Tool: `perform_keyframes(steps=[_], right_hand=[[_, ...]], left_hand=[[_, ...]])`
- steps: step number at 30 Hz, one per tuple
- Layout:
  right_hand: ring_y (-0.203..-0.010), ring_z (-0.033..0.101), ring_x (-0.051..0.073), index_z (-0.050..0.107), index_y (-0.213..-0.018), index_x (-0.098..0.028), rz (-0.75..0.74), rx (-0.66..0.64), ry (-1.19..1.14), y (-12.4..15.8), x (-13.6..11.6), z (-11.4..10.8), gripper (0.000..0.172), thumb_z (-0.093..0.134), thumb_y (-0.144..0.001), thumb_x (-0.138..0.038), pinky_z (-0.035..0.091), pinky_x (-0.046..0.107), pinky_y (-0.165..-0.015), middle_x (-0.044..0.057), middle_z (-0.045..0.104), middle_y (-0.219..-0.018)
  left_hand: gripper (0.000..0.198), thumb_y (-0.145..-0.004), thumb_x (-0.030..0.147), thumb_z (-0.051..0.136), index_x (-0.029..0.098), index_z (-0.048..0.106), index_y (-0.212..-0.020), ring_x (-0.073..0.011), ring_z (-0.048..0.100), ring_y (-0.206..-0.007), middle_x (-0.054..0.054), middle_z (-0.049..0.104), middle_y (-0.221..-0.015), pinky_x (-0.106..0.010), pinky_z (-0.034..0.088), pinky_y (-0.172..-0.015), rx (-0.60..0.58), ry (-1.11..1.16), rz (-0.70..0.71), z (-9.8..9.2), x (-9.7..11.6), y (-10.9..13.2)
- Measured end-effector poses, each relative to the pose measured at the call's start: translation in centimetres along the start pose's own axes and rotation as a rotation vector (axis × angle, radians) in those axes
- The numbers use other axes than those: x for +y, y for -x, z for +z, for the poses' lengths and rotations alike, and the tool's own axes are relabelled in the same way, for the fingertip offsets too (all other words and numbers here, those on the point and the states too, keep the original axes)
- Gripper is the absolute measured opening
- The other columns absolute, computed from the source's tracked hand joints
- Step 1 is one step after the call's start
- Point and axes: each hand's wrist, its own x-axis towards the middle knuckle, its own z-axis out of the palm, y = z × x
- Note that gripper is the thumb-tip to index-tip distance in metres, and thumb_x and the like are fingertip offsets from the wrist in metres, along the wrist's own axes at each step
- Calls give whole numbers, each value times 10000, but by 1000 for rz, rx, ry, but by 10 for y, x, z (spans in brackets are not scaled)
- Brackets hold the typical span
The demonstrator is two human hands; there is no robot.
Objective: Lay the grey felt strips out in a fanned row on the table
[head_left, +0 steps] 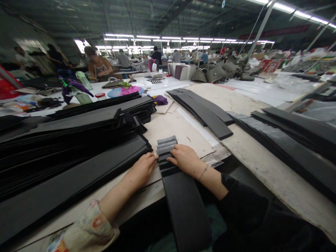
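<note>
Black strips [183,210] fanned on the bench [265,168] near its front edge. Your left grip [143,170] touches their side, right grip [185,159] lies on top, both open. Likely stiff, light; take by long edges.

Factory worktable [265,168], stacked black strips [202,112]

Left hand [143,170] palm down, fingers angled inward, bare forearm [123,192] from floral sleeve [90,225], right hand [185,160] flat, thin bracelet [203,172] on wrist, black sleeve [244,210]
</note>
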Motion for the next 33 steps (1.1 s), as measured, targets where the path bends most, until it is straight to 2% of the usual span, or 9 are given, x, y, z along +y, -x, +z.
perform_keyframes(steps=[3, 6, 9, 13, 19, 22, 25, 30, 33], right_hand=[[-840, 564, 202, 639, -851, -131, 1, 8, -10, 1, 1, -1, 310, 482, -844, -399, 414, 287, -737, 87, 604, -852], [-874, 551, 207, 623, -889, -122, 3, 22, -56, 0, 8, 2, 325, 504, -827, -417, 408, 291, -761, 98, 602, -885], [-915, 534, 194, 612, -919, -132, 6, 32, -158, -8, 17, 8, 325, 489, -835, -421, 386, 288, -810, 97, 604, -909], [-840, 540, 178, 622, -790, -141, 157, 7, -296, -28, 25, 7, 334, 388, -883, -361, 378, 294, -780, 92, 616, -847], [-819, 564, 146, 629, -838, -145, 206, -32, -1178, -13, 29, -6, 404, 381, -862, -463, 408, 263, -738, 45, 639, -840], [-857, 582, 152, 603, -1001, -159, 220, -288, -1520, 18, 35, 0, 431, 500, -786, -519, 437, 268, -734, 50, 640, -947], [-896, 582, 163, 598, -1034, -159, 142, -433, -1547, 39, 37, 4, 450, 660, -679, -428, 441, 282, -797, 36, 640, -983], [-926, 571, 168, 617, -1020, -167, 36, -418, -1353, 41, 37, 0, 437, 707, -623, -327, 434, 256, -829, 2, 644, -975], [-882, 581, 160, 630, -988, -158, 83, -380, -1312, 43, 36, 2, 412, 703, -619, -325, 440, 246, -806, -9, 649, -914]], left_hand=[[362, -885, 335, 311, 144, 595, -1004, -196, 527, -1025, -104, 570, -1064, -361, 411, -936, 95, 49, -51, -2, 16, 13], [501, -830, 442, 414, 155, 428, -1241, -248, 380, -1227, -137, 415, -1318, -435, 333, -1012, 217, 85, -119, 13, 34, 26], [762, -754, 513, 500, 147, 223, -1362, -289, 266, -1300, -169, 260, -1424, -482, 302, -1024, 205, 130, -184, 34, 42, 32], [863, -723, 539, 515, 115, 151, -1380, -297, 206, -1322, -187, 207, -1442, -492, 262, -1045, 194, 182, -255, 46, 39, 29], [899, -704, 537, 533, 87, 144, -1378, -291, 190, -1327, -195, 204, -1441, -477, 243, -1061, 174, 245, -283, 40, 39, 28], [857, -709, 535, 530, 114, 187, -1371, -287, 206, -1323, -178, 228, -1438, -475, 241, -1062, 187, 268, -270, 43, 36, 29], [803, -700, 530, 538, 139, 263, -1345, -281, 233, -1316, -156, 260, -1429, -464, 236, -1067, 227, 303, -266, 45, 32, 25], [803, -643, 529, 594, 156, 332, -1304, -308, 313, -1276, -156, 338, -1385, -487, 252, -1052, 329, 501, -312, 41, 41, 12], [822, -673, 508, 598, 244, 221, -1355, -288, 447, -1186, -115, 428, -1333, -467, 376, -978, 387, 740, -371, 39, 50, 11]])
